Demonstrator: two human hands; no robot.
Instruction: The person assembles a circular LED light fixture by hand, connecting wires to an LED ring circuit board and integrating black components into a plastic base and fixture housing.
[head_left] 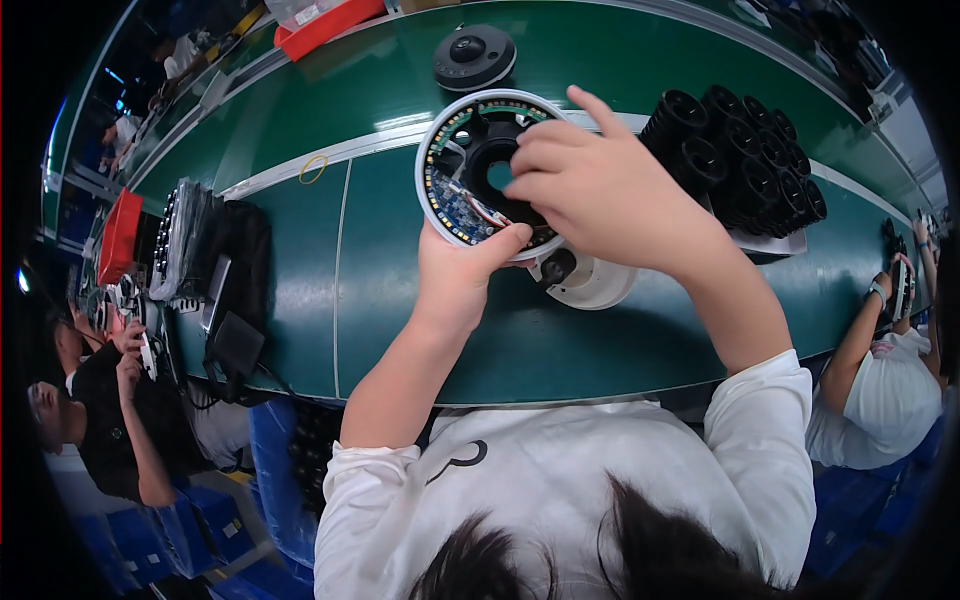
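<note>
My left hand (460,275) holds a round white housing (424,195) from below, its thumb over the near rim. Inside sit a blue circuit board (452,212), small lights around the edge, thin wires and a black ring (483,165) with a hole in its middle. Over the housing's right side, my right hand (605,190) bends several fingers down to the black ring, while the little finger sticks out. Whatever those fingertips pinch is hidden. Partly behind the housing, a white rounded part (600,287) with a black knob (558,266) rests on the table.
A dark round dome device (475,58) stands beyond the housing. Stacked black ribbed cylinders (755,165) are at right. A yellow rubber band (313,169) lies on the green table (300,260); bagged parts (185,240) and a red bin (120,238) are left. People sit on both sides.
</note>
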